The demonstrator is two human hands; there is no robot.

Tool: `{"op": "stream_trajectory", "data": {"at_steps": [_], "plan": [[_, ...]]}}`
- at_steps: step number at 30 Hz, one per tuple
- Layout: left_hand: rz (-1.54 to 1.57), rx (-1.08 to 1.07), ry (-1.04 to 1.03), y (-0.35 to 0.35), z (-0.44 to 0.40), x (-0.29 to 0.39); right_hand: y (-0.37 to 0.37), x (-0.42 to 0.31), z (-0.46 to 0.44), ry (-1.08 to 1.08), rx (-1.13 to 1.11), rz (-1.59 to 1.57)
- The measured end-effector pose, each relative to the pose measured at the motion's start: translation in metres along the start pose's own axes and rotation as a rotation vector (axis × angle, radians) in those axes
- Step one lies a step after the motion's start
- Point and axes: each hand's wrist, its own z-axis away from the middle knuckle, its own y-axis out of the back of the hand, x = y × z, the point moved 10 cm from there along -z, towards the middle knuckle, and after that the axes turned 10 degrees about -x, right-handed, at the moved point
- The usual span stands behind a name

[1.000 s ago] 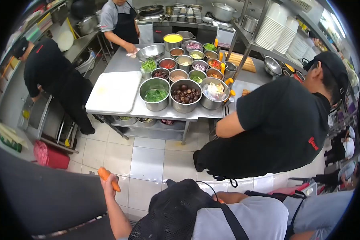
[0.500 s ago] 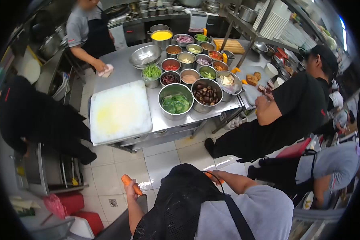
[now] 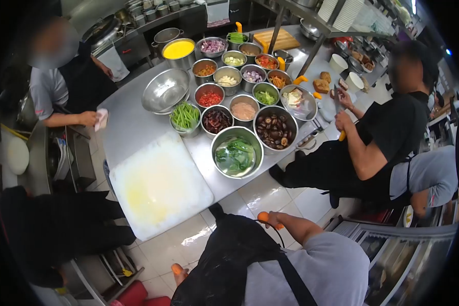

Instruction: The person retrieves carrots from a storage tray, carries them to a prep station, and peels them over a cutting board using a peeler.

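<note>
While a co-worker's hand [image 3: 88, 119] holds a cloth [image 3: 102, 119] beside the left edge of the steel table [image 3: 127, 122], a yellow-stained white board [image 3: 160, 183] covers the near left corner. Against the tiled floor [image 3: 158, 257], the left hand [image 3: 181, 277], partly hidden, has its fingers wrapped on a carrot [image 3: 176, 268]. Filled pots [image 3: 235, 134] crowd mid-table, the right hand [image 3: 274, 220] grips a second carrot [image 3: 263, 217] near the table's front, and at right another co-worker [image 3: 387, 130] holds a knife [image 3: 336, 98].

No readable text, labels, brands, numbers or signs.
</note>
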Motion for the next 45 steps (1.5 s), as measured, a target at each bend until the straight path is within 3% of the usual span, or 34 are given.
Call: {"op": "stream_trajectory", "data": {"at_steps": [2,4,7,10,13,15,17,19,21,22,24,26,31,36,41,43,44,45], "plan": [[-0.055,0.007,0.058,0.008,0.000,0.004,0.008,-0.032,0.037,-0.164,-0.023,-0.129],[-0.090,0.006,0.083,0.016,-0.005,0.021,0.016,-0.063,0.044,-0.166,-0.008,-0.154],[-0.119,0.004,0.083,0.032,-0.015,0.053,0.023,-0.111,0.036,0.044,-0.066,-0.119],[-0.115,-0.009,0.036,0.049,-0.025,0.082,0.028,-0.129,0.020,-0.056,-0.054,-0.255],[-0.080,-0.001,-0.046,0.057,-0.029,0.108,0.027,-0.149,-0.006,-0.042,-0.152,-0.118],[-0.004,0.029,-0.125,0.061,-0.024,0.124,0.026,-0.163,-0.026,0.117,-0.204,0.029],[-0.143,0.153,-0.101,0.072,-0.016,0.130,0.030,-0.141,-0.058,-0.070,-0.273,0.030],[-0.302,0.249,-0.076,0.075,0.016,0.152,0.050,-0.191,-0.053,-0.072,-0.267,0.141],[-0.356,0.294,-0.077,0.092,0.011,0.130,0.065,-0.249,-0.073,-0.052,-0.255,0.276],[-0.295,0.377,-0.086,0.106,0.022,0.124,0.069,-0.281,-0.078,-0.045,-0.237,0.334],[-0.300,0.304,-0.022,0.116,0.020,0.105,0.069,-0.348,-0.086,-0.011,-0.205,0.451],[-0.162,0.315,-0.085,0.136,0.024,0.081,0.059,-0.409,-0.094,0.040,-0.171,0.555],[0.346,0.243,-0.126,0.182,0.049,0.015,-0.017,-0.533,-0.105,0.156,-0.139,0.755],[0.676,0.071,-0.169,0.251,0.029,-0.064,-0.151,-0.624,-0.107,0.262,-0.134,0.876],[0.951,-0.150,-0.404,0.353,0.021,-0.074,-0.285,-0.684,-0.104,0.286,-0.108,0.953],[1.200,-0.215,-0.511,0.389,0.037,-0.069,-0.326,-0.702,-0.099,0.289,-0.097,0.968],[1.195,-0.225,-0.519,0.402,0.053,-0.062,-0.344,-0.709,-0.097,0.288,-0.093,0.978],[1.209,-0.263,-0.651,0.420,0.078,-0.040,-0.360,-0.717,-0.095,0.295,-0.086,0.986]]}}
